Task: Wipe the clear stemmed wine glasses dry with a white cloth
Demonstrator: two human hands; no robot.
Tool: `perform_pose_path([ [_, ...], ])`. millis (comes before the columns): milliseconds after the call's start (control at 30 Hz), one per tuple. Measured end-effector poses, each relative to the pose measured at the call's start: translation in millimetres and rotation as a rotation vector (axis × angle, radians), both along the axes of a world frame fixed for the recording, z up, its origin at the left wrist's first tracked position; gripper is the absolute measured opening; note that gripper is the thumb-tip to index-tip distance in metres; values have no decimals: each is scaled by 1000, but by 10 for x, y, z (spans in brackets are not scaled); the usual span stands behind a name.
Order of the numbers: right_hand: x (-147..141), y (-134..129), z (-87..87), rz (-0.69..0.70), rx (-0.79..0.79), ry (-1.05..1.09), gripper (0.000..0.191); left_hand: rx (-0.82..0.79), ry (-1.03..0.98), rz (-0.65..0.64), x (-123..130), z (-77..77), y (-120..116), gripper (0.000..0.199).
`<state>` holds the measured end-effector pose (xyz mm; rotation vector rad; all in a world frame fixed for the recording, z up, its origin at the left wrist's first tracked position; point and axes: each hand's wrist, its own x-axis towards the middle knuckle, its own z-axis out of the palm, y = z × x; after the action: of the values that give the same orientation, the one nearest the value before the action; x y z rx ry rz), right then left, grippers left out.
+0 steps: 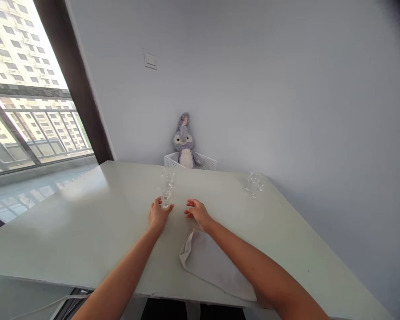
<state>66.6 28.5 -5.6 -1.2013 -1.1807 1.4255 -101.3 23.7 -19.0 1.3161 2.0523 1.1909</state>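
My left hand (158,215) reaches over the table with fingers and thumb on either side of a small clear stemmed glass (166,198), which stands upright at the fingertips. More clear glasses (169,176) stand just behind it, hard to tell apart. To the right, my right hand (197,212) hovers with its fingers loosely bent and apart, nothing in them. A folded light grey cloth (216,264) lies below that hand, partly covered by my right forearm.
Several clear stemmed glasses (255,183) stand at the table's back right. Behind the back edge, a grey plush rabbit (186,146) sits in a white perforated basket (206,163). The pale table (96,222) meets a wall on the right; a window is at left.
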Motion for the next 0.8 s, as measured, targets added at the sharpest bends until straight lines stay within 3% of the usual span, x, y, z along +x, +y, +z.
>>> perform_pose_path([
  [100, 535, -27, -75, -152, -5, 21, 34, -43, 62, 20, -59, 2, 113, 43],
  [267, 1614, 10, -162, -662, 5, 54, 19, -15, 22, 37, -116, -9, 261, 31],
  [400, 2268, 139, -160, -917, 0, 33, 21, -2, -3, 25, -100, 10, 321, 26],
  [500, 2511, 297, -140, -950, -9, 29, 33, 20, -9, 35, -86, 27, 327, 25],
  [633, 2591, 520, -107, -842, 3, 48, 48, 42, -15, 44, -81, 27, 319, 25],
  [800, 2537, 651, -97, -762, 44, 35, 40, 66, -51, 36, -83, 8, 289, 34],
])
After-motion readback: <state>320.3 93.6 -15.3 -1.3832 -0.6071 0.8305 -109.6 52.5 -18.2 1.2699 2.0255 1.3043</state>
